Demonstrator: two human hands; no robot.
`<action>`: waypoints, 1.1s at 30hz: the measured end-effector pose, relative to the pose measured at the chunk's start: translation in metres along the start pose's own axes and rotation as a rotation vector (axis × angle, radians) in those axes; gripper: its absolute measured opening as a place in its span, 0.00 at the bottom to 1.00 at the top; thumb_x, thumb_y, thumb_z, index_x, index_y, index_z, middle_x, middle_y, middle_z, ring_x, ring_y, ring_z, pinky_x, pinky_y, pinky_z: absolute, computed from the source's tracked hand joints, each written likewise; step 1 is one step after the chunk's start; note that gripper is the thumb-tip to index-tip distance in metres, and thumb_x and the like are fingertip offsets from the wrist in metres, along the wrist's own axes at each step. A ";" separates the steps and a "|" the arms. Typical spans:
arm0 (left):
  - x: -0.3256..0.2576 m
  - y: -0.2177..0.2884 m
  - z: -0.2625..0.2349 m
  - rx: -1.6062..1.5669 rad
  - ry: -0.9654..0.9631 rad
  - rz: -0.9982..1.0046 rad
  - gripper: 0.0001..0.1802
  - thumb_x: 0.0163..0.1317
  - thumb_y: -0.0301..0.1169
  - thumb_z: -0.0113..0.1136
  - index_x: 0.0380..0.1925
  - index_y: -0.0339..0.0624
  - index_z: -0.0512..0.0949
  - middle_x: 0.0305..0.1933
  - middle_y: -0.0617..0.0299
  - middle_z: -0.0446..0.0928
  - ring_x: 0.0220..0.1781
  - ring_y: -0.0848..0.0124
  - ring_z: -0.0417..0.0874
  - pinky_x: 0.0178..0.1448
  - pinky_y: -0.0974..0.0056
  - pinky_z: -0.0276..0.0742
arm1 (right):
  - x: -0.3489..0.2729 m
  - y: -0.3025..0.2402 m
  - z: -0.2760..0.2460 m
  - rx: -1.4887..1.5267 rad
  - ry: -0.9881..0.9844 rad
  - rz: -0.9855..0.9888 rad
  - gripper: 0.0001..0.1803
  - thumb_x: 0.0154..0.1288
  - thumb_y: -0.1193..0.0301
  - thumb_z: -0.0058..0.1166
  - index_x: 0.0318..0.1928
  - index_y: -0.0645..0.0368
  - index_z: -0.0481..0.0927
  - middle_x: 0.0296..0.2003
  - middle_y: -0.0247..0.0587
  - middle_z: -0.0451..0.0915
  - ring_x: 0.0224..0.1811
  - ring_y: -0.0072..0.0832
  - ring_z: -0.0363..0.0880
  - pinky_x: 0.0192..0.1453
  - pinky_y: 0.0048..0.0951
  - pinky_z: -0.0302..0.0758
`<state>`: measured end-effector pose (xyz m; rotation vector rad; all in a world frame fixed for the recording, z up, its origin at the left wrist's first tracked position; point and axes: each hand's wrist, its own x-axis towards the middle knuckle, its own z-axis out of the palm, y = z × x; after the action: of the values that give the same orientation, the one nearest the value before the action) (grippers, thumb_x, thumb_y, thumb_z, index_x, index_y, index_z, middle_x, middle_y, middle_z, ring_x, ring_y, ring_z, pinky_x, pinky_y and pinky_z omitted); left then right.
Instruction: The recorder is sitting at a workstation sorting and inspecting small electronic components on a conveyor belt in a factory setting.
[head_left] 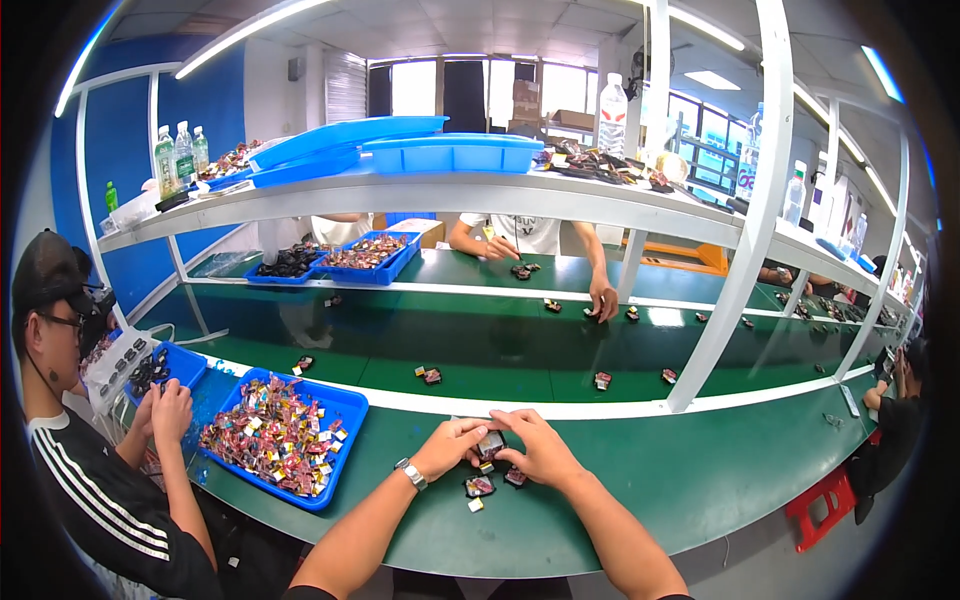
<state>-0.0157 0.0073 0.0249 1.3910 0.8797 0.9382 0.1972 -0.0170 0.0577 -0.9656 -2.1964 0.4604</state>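
Above the near green worktop (420, 520), both of my hands meet over a small black-framed electronic part (490, 443) with a pale, shiny face. My left hand (450, 448), wearing a silver watch on its wrist, grips the part from the left with bent fingers. From the right, my right hand (540, 447) holds it between thumb and fingers, the fingertips arched over its far edge. Just below lie a dark part with a reddish middle (479, 486) and a second similar part (515, 477), partly beside my right thumb. A small white-and-yellow square (475, 505) rests nearest me.
Left of my forearm sits a blue tray (346, 455) heaped with small reddish, yellow-tabbed parts. Beyond a white rail, several parts lie on a dark green belt (500, 345). A co-worker (100, 470) sits left; another person's hand (602, 299) reaches across opposite. A white post (730, 230) stands right.
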 end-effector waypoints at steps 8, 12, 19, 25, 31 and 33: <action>-0.004 0.001 0.005 -0.250 -0.051 -0.018 0.21 0.73 0.27 0.48 0.64 0.34 0.68 0.51 0.56 0.79 0.48 0.69 0.83 0.53 0.63 0.83 | 0.001 0.006 0.005 -0.112 0.102 -0.255 0.20 0.54 0.74 0.65 0.50 0.54 0.80 0.56 0.40 0.75 0.60 0.43 0.71 0.63 0.40 0.71; -0.006 0.005 0.009 -0.254 -0.075 -0.065 0.22 0.71 0.24 0.49 0.64 0.35 0.66 0.53 0.54 0.78 0.52 0.66 0.83 0.60 0.59 0.82 | 0.001 0.007 0.009 -0.104 0.147 -0.206 0.12 0.53 0.74 0.66 0.40 0.54 0.82 0.56 0.39 0.75 0.60 0.42 0.71 0.62 0.39 0.71; -0.004 -0.003 0.008 -0.313 -0.116 -0.051 0.18 0.68 0.20 0.49 0.58 0.36 0.67 0.53 0.53 0.77 0.55 0.64 0.81 0.62 0.57 0.81 | 0.001 0.009 0.017 -0.090 0.175 -0.135 0.05 0.54 0.74 0.64 0.33 0.57 0.83 0.52 0.38 0.77 0.57 0.40 0.73 0.61 0.38 0.72; -0.004 -0.002 0.008 -0.311 -0.209 0.025 0.21 0.67 0.18 0.50 0.60 0.36 0.64 0.58 0.51 0.73 0.59 0.64 0.78 0.66 0.55 0.77 | 0.000 0.009 0.018 -0.076 0.184 -0.066 0.05 0.58 0.73 0.61 0.35 0.56 0.84 0.52 0.39 0.78 0.59 0.40 0.72 0.61 0.37 0.72; -0.007 0.001 0.010 -0.217 -0.204 0.052 0.20 0.68 0.19 0.49 0.60 0.34 0.65 0.59 0.50 0.73 0.61 0.64 0.77 0.65 0.56 0.77 | -0.001 0.006 0.016 -0.075 0.169 -0.069 0.04 0.56 0.72 0.62 0.32 0.58 0.84 0.51 0.39 0.78 0.57 0.40 0.73 0.61 0.37 0.72; -0.005 -0.003 0.008 -0.242 -0.178 -0.027 0.19 0.70 0.20 0.48 0.60 0.34 0.66 0.58 0.51 0.74 0.60 0.64 0.77 0.64 0.57 0.78 | 0.000 0.005 0.015 -0.076 0.160 -0.069 0.04 0.57 0.72 0.62 0.32 0.59 0.84 0.52 0.40 0.77 0.58 0.40 0.72 0.62 0.37 0.72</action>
<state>-0.0107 -0.0006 0.0214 1.2298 0.6283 0.8553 0.1891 -0.0149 0.0446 -0.9305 -2.1073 0.2604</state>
